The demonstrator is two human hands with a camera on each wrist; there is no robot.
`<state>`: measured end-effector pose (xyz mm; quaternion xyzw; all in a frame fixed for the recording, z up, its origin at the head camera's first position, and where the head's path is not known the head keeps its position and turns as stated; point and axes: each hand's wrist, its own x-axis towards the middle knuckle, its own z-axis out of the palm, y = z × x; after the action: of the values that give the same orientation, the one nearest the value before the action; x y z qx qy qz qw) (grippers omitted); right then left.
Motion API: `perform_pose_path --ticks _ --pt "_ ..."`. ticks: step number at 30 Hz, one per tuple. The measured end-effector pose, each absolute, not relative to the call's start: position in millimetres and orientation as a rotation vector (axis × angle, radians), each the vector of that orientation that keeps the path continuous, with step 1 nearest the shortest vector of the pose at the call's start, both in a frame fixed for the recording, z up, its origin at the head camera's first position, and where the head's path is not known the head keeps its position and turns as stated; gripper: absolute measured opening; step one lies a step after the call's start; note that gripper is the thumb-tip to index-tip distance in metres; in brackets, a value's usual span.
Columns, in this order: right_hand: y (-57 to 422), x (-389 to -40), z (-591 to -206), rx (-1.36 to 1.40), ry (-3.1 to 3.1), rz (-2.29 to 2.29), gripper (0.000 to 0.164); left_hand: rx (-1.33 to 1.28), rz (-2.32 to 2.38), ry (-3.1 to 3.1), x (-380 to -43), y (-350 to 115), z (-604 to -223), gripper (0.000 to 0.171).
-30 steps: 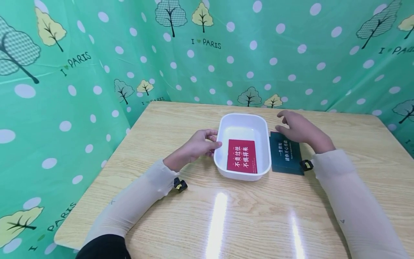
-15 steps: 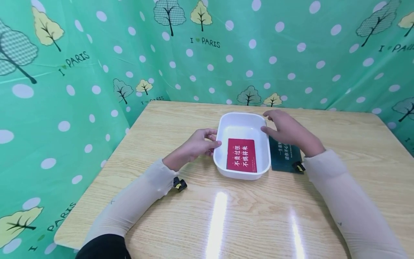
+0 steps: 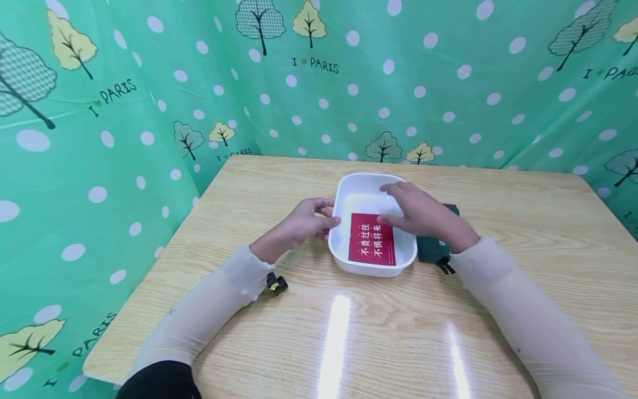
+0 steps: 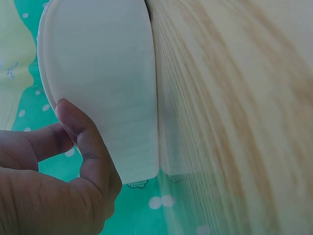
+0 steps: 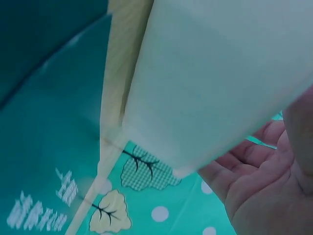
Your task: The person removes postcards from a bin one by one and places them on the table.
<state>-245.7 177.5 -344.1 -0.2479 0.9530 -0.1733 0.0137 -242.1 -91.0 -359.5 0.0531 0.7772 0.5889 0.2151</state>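
A white plastic tub [image 3: 371, 270] stands on the table with a red booklet [image 3: 363, 239] lying flat inside, white Chinese characters on its cover. My left hand [image 3: 313, 221] pinches the tub's left side; in the left wrist view its thumb [image 4: 80, 129] lies at the rim. Over the tub's right half reaches my right hand [image 3: 418, 210], fingers spread loosely and nothing held, its thumb overlapping the red booklet's edge. Just right of the tub lies a dark green booklet [image 3: 430, 252], partly hidden under the right forearm; its white lettering shows blurred in the right wrist view.
The wooden table [image 3: 279, 343] reaches back to a green curtain [image 3: 319, 105] printed with trees and dots. Small black wrist cameras, one of them the left camera [image 3: 276, 284], hang under both sleeves. Bright light reflections streak the tabletop in front.
My right hand has moved left from above the green booklet, across the tub's right rim, to over its inside. The left hand, the tub and both booklets have stayed put.
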Motion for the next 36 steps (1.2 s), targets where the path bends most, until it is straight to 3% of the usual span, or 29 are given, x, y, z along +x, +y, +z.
perform_pose_path --ticks 15,36 --pt "164 -241 -355 -0.740 2.825 -0.315 0.102 0.152 1.641 2.149 -244 -89 -361 0.044" --pt "157 -242 -357 -0.771 2.854 -0.142 0.100 0.159 1.684 2.120 -243 -91 -362 0.047"
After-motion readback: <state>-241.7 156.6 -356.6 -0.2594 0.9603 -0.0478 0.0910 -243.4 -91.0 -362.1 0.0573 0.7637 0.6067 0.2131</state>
